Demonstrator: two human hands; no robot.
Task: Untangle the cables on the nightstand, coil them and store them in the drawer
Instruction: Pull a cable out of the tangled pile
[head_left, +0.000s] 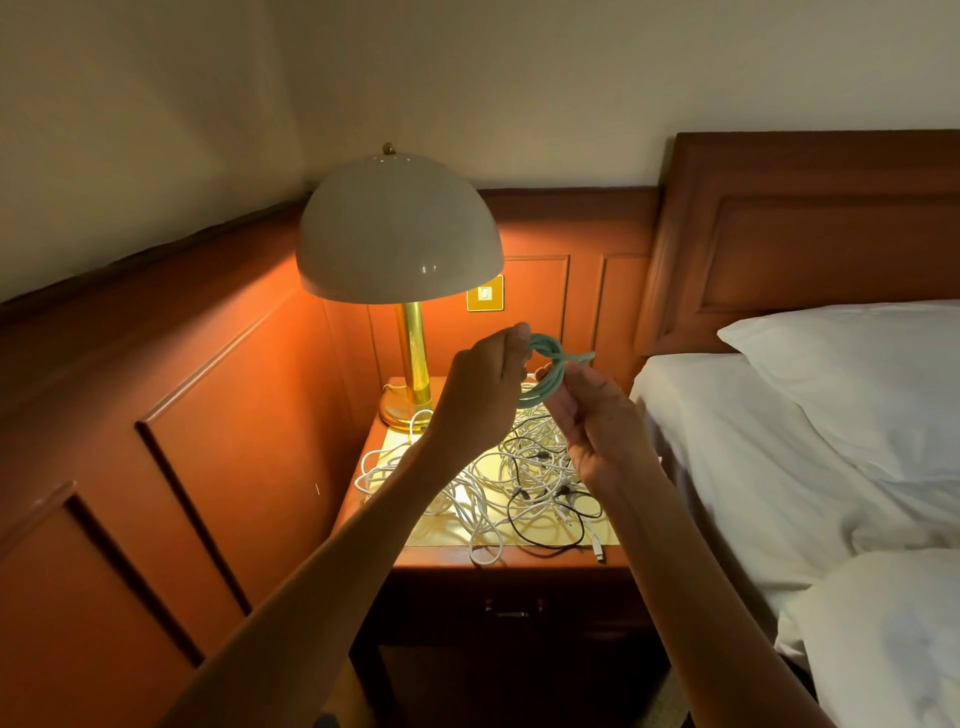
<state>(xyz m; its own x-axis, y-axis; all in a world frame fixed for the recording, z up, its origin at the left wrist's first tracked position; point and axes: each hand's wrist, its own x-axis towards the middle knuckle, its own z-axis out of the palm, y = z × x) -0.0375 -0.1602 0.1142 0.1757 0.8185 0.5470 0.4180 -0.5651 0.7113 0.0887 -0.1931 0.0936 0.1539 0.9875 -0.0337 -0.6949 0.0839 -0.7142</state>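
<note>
A teal cable (545, 364) is wound into a small coil and held in the air above the nightstand (519, 558). My left hand (480, 387) pinches the coil's top. My right hand (597, 426) grips its lower right side, and one loose end sticks out to the right. Below my hands a tangle of white cables (467, 499) and black cables (550, 519) lies spread over the nightstand top. The drawer (511, 608) under the top is closed and shows a dark metal handle.
A brass lamp (400, 234) with a white dome shade stands lit at the back left of the nightstand. Wood panelling runs along the left and the back, with a brass wall switch (484, 293). A bed with white sheets and pillow (857, 374) lies right.
</note>
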